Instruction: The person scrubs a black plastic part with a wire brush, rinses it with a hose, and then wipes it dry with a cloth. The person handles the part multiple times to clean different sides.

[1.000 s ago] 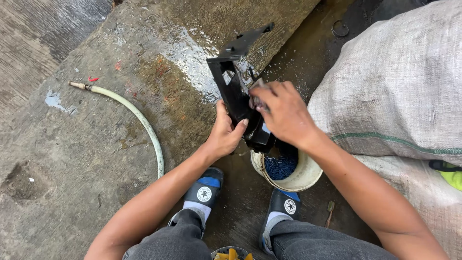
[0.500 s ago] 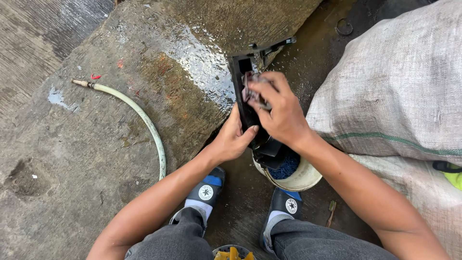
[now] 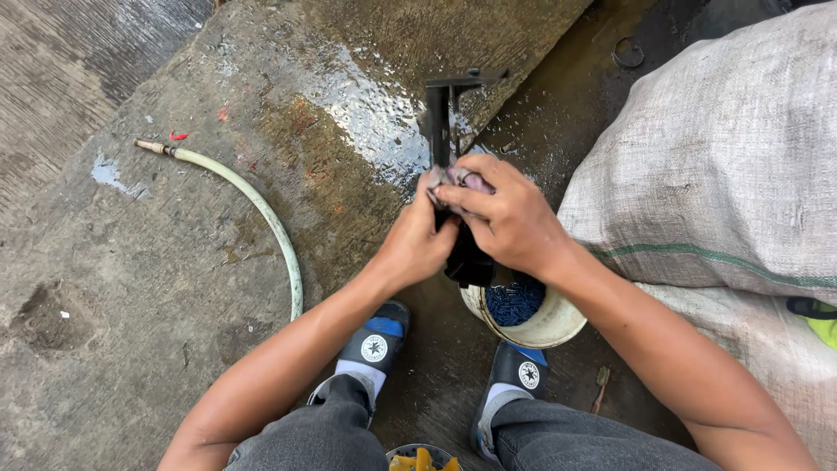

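Lower centre: white bucket [image 3: 534, 324] between sandalled feet. Above it, at frame centre, left hand [image 3: 417, 244] grips a black bracket [image 3: 449, 131]; right hand [image 3: 510, 218], fingers closed, presses a small cloth [image 3: 446, 179] on it. Wiping step; continuing calls for a steady hold. Far left: hose [image 3: 261, 214].

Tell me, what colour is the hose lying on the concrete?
The hose is pale cream-white; the head view shows it.

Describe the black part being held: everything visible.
The black part looks like a flat, dark metal bracket, upright, with a short crosspiece at its top. Its lower end is hidden behind both hands. The left hand grips it from the side; the right hand presses a greyish rag against it. It is held above a white bucket, over wet concrete.
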